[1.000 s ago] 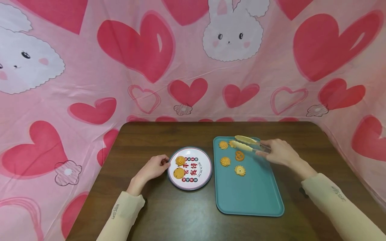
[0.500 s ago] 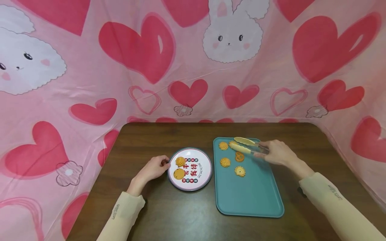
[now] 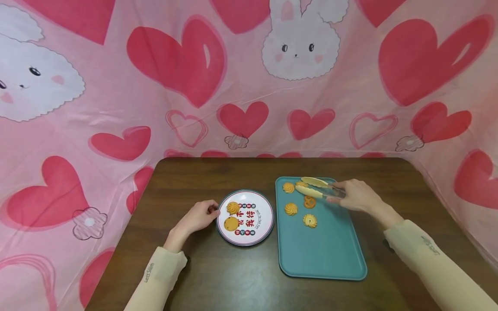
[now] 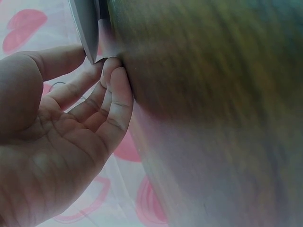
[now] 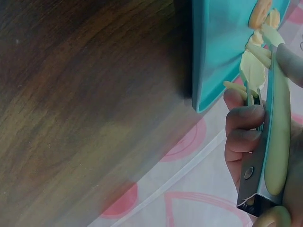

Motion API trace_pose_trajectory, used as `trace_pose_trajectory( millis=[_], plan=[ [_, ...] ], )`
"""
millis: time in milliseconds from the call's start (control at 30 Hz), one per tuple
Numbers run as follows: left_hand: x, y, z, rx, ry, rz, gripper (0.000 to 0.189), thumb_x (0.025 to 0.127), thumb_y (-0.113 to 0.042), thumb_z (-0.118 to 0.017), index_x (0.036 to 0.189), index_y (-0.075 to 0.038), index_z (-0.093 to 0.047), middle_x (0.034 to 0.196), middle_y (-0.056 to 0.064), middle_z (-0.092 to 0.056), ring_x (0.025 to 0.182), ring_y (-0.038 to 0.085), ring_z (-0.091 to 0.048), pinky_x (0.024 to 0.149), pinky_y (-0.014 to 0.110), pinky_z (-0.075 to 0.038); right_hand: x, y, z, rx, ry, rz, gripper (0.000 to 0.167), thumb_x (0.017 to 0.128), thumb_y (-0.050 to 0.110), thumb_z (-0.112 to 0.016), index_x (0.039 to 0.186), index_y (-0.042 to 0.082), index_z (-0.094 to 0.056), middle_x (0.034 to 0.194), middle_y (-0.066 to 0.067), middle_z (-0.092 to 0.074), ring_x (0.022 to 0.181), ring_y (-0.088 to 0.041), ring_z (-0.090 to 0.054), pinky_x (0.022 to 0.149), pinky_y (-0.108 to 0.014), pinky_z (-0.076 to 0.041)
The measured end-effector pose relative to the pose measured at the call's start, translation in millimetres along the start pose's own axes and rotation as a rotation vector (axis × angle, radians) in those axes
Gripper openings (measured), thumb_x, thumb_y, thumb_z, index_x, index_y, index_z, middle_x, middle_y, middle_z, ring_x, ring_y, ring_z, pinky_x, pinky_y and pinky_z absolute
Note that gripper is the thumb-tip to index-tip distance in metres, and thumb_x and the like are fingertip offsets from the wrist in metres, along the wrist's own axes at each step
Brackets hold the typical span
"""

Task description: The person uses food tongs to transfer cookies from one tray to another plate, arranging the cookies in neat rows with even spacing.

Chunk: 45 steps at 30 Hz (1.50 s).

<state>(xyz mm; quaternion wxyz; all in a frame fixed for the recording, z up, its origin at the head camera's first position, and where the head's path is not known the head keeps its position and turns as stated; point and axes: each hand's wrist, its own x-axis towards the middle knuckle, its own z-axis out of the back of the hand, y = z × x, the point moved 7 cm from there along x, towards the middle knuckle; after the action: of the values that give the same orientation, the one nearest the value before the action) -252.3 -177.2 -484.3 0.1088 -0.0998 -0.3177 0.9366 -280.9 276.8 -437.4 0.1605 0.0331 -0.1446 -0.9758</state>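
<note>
Over the teal rectangular tray (image 3: 323,255), yellow-tipped metal tongs (image 3: 311,191) in the right hand (image 3: 359,195)

On the near side of the tray spreads the dark brown wood-grained bench (image 3: 225,280). A cream cloth sleeve (image 3: 153,280) reaches in to the tray's left, and a matching cream sleeve (image 3: 432,259) to its right.

Just left of the tray sits a round white plate (image 3: 261,233) with a dark rim and printed characters. It bears a flat round golden biscuit (image 3: 231,223) and, just beyond that, a swirled brown biscuit (image 3: 232,208). On the side away from the tray, the left hand (image 3: 199,216) holds the plate's rim between thumb and fingers.

On the tray, nearest first, lie a pale scalloped biscuit (image 3: 310,220), a golden swirled biscuit (image 3: 290,209) by the left edge and an orange-brown pretzel-shaped biscuit (image 3: 309,201). Over the tray's right edge, the right hand grips the tongs, whose two yellow ends stand apart. Near the tray's far left corner is a smaller-looking golden swirl (image 3: 288,187); to its right lies a golden biscuit partly hidden by the tongs (image 3: 301,184), and whether they touch it cannot be told.

Beyond the tray hangs pink cloth (image 3: 249,86) printed with red hearts and white rabbits.
</note>
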Motion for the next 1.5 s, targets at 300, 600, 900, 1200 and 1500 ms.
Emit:
trace_pose_trajectory(
  millis=[300, 600, 900, 1200, 1500],
  plan=[
    [1.2, 0.5, 1.8, 0.002, -0.003, 0.002, 0.019, 0.094, -0.018, -0.068, 0.109, -0.005, -0.069, 0.081, 0.001, -0.059, 0.072, 0.017, -0.053, 0.069, 0.034, -0.045, 2.8, -0.2, 1.4, -0.003, 0.01, -0.001, 0.068, 0.086, 0.054, -0.072, 0.128, 0.0, -0.066, 0.108, -0.016, -0.072, 0.076, -0.019, -0.058, 0.07, -0.044, -0.048],
    [2.5, 1.0, 2.4, -0.002, -0.005, 0.007, 0.02, 0.095, -0.018, -0.068, 0.11, -0.005, -0.069, 0.082, 0.001, -0.059, 0.074, 0.017, -0.053, 0.07, 0.034, -0.045, 3.3, -0.2, 2.9, 0.004, 0.007, -0.004, 0.067, 0.087, 0.051, -0.073, 0.129, 0.0, -0.065, 0.102, -0.014, -0.072, 0.072, -0.018, -0.054, 0.064, -0.038, -0.043],
    [2.1, 0.3, 3.2, -0.004, -0.006, 0.008, 0.02, 0.095, -0.018, -0.068, 0.11, -0.005, -0.068, 0.082, 0.001, -0.059, 0.074, 0.017, -0.053, 0.069, 0.034, -0.045, 2.0, -1.0, 7.1, 0.006, -0.011, 0.003, 0.067, 0.088, 0.053, -0.071, 0.128, -0.001, -0.065, 0.111, -0.019, -0.07, 0.083, -0.022, -0.063, 0.077, -0.052, -0.051],
    [-2.2, -1.8, 1.1, -0.006, 0.0, 0.022, 0.021, 0.094, -0.018, -0.069, 0.11, -0.004, -0.068, 0.081, 0.001, -0.059, 0.073, 0.017, -0.053, 0.068, 0.033, -0.045, -1.6, 0.7, 3.4, 0.007, -0.012, 0.007, 0.069, 0.087, 0.052, -0.072, 0.128, -0.003, -0.064, 0.101, -0.013, -0.072, 0.077, -0.02, -0.057, 0.071, -0.046, -0.048],
    [-1.3, 0.3, -0.3, 0.0, -0.004, 0.004, 0.021, 0.094, -0.017, -0.068, 0.11, -0.004, -0.068, 0.081, 0.001, -0.059, 0.072, 0.017, -0.052, 0.068, 0.033, -0.045, -2.9, 1.5, 6.4, 0.001, -0.034, 0.033, 0.07, 0.087, 0.053, -0.071, 0.127, -0.004, -0.064, 0.111, -0.019, -0.071, 0.085, -0.023, -0.065, 0.078, -0.052, -0.051]
  ],
)
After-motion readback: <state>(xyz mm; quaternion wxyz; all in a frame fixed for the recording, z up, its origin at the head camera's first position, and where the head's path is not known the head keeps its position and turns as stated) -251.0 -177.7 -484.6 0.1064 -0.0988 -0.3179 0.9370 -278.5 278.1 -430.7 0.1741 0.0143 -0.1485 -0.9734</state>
